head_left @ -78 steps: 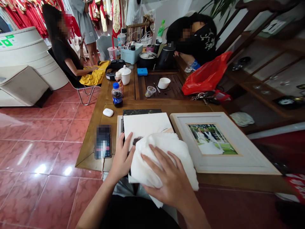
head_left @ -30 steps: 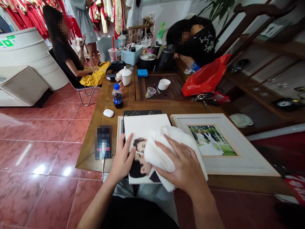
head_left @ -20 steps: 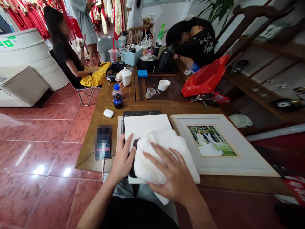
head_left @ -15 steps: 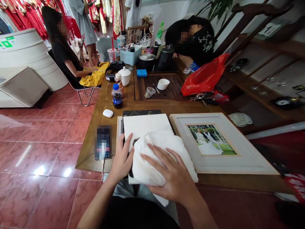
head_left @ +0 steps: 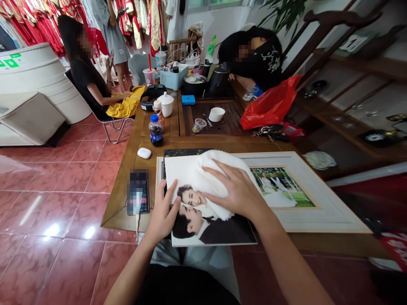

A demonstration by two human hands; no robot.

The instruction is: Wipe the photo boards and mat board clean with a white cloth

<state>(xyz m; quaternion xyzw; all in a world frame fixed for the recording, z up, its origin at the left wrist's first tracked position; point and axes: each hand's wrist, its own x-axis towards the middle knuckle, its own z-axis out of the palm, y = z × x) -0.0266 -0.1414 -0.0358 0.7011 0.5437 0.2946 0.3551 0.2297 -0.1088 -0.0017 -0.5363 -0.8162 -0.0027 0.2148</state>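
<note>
A large photo print of a couple lies at the near edge of the wooden table, its lower end hanging over the edge. My left hand rests on the print's left edge, fingers spread flat, thumb on the picture. My right hand presses a white cloth onto the upper half of the print, fingers stretched over the cloth. Under the print lie a dark book and a white board.
A white framed wedding photo lies right of the print. A phone and white earbud case lie left. Beyond stand a cola bottle, cups, a red plastic bag and keys. Two people sit at the far end.
My right hand has slid the cloth from the lower part of the print up toward its far end, uncovering the couple's faces and suit. My left hand has stayed put.
</note>
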